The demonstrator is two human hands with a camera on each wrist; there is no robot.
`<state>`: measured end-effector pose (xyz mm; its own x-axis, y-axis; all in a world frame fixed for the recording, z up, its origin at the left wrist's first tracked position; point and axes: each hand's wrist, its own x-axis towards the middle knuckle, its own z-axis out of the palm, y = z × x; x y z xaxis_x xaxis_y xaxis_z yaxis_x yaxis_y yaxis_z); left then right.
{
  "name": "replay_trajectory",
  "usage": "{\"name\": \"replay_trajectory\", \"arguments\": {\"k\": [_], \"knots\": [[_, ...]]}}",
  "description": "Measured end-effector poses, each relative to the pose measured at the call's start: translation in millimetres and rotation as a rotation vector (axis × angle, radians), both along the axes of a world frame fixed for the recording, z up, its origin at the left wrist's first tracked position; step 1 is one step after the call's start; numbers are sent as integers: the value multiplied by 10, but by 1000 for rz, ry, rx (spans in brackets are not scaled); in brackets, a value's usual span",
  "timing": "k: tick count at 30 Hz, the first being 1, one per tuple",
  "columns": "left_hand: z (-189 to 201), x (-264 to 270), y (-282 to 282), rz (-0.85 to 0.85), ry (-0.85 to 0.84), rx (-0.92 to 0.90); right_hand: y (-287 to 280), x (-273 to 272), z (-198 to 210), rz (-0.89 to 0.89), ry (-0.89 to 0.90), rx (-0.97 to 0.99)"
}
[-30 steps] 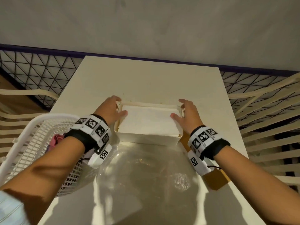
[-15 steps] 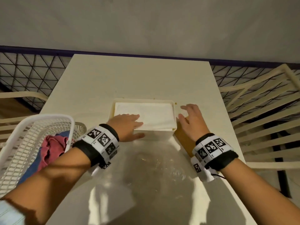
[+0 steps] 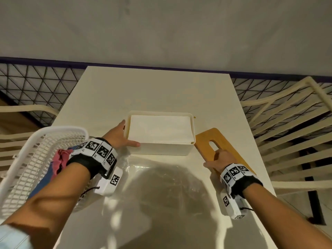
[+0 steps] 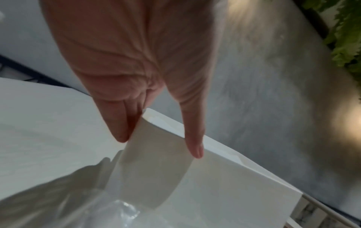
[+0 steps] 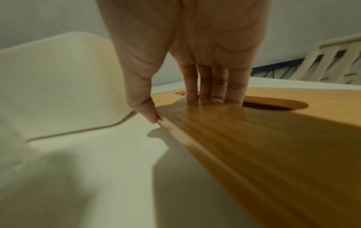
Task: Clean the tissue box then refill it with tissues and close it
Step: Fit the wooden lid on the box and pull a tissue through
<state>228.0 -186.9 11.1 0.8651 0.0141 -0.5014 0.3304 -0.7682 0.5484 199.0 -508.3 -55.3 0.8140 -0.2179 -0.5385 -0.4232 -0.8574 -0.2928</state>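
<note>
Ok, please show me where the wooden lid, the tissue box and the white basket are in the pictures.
wooden lid (image 3: 208,139), head view, far bare end of the board.
tissue box (image 3: 161,149), head view, near side wall.
white basket (image 3: 32,159), head view, near mesh wall.

Cream table (image 3: 161,90) bearing tissue box (image 3: 161,149), wooden lid (image 3: 222,150), white basket (image 3: 27,159), clear plastic wrap (image 3: 143,169).

The head view looks steeply down from above the near edge of the desk (image 3: 161,90), facing the far wall. Each wrist view sits close behind its hand, and all three share the tissue box (image 3: 161,150) (image 4: 224,185) (image 5: 58,84).
</note>
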Motion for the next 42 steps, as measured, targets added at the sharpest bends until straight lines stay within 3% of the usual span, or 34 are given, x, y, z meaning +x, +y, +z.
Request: {"name": "replay_trajectory", "arguments": {"k": [4, 7, 11, 13, 18, 22, 29, 33, 37, 39, 42], "knots": [[-20, -33, 61, 37, 2, -59, -4, 97, 378, -127, -255, 257], [-22, -48, 76, 38, -2, -78, 176, 245, 683, 36, -366, 272], [-20, -64, 78, 42, -16, -104, 598, 415, 912, 562, -293, 120], [-25, -75, 74, 50, -22, -123, 836, 474, 965, 734, -260, 23], [-53, -117, 56, 45, -50, -132, 1227, 587, 921, 901, -203, -146], [-85, -129, 58, 17, -53, -199, 1376, 621, 842, 967, -118, -151], [-100, -91, 74, -64, -92, -217, 1400, 616, 778, 991, -134, -178], [-29, -29, 76, -167, -56, -56, 1356, 578, 794, 1052, -167, -207], [195, 115, -11, -187, -23, 120, 1019, 615, 743, 700, -450, 57], [213, 202, -114, -205, -37, 160, 815, 675, 669, 545, -431, 51], [99, 267, -253, -322, -62, 316, 591, 764, 481, 506, -328, 12]]}}
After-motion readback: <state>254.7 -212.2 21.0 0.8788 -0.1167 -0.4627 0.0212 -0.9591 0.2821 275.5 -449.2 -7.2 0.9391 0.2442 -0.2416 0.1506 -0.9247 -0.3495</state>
